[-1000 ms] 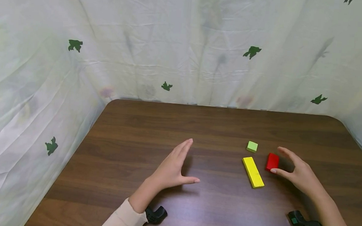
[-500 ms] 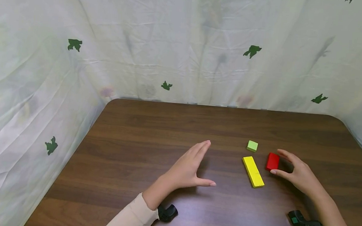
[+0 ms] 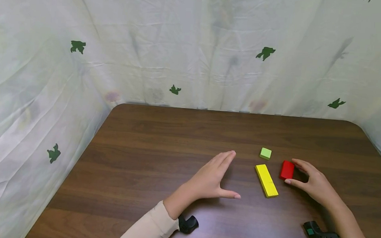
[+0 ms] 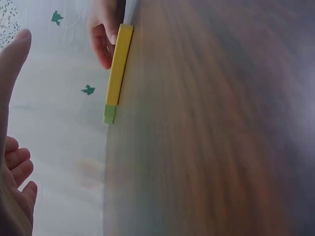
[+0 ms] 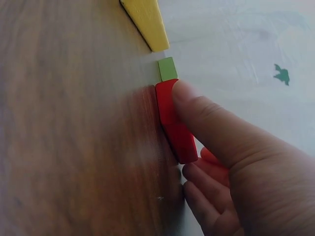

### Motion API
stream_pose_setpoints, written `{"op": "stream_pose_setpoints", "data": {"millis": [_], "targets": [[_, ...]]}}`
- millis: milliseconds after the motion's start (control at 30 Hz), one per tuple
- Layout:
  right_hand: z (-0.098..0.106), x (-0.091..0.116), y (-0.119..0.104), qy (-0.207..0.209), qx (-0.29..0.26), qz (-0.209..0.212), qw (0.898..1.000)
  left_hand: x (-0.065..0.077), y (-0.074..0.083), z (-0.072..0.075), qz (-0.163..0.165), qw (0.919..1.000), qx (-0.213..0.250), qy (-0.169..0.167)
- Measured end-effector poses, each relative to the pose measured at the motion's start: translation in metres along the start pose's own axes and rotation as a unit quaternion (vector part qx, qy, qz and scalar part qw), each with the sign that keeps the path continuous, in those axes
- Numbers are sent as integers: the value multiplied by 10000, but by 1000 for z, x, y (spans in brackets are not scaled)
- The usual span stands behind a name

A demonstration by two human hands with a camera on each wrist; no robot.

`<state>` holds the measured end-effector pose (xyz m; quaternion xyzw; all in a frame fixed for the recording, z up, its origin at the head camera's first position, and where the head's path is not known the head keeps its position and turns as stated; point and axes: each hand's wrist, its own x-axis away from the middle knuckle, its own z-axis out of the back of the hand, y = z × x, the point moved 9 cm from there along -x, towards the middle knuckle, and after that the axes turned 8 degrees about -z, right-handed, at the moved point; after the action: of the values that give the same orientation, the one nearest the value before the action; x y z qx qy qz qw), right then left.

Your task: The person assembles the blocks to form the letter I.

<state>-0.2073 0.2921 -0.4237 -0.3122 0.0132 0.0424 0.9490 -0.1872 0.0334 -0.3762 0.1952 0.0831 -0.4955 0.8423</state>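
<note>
A red rectangular wooden block (image 3: 287, 170) lies on the table at the right. My right hand (image 3: 313, 181) pinches it, thumb at its near end and fingertips at its far end; in the right wrist view the thumb overlaps the red block (image 5: 172, 113). Left of it lies a long yellow block (image 3: 266, 181), with a small light-green block (image 3: 265, 153) beyond. My left hand (image 3: 208, 177) hovers left of the yellow block, thumb and fingers spread wide, holding nothing. The left wrist view catches the yellow block (image 4: 119, 66) with the right hand (image 4: 103, 29) behind it.
The brown wood-grain table (image 3: 143, 149) has rounded far corners. A pale cloth (image 3: 194, 54) with green leaf shapes hangs behind and at the sides. Black devices are strapped to the left wrist (image 3: 188, 224) and right wrist (image 3: 321, 233).
My left hand has moved right across the table toward the yellow block, still spread. The right hand's fingers have drawn in slightly onto the red block. The blocks have not moved.
</note>
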Motion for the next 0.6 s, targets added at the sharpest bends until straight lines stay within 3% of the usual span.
{"op": "stream_pose_setpoints", "data": {"millis": [600], "targets": [[0, 1, 0, 70, 201, 25, 9998, -31, 14, -25, -63, 9997, -19, -228]]}}
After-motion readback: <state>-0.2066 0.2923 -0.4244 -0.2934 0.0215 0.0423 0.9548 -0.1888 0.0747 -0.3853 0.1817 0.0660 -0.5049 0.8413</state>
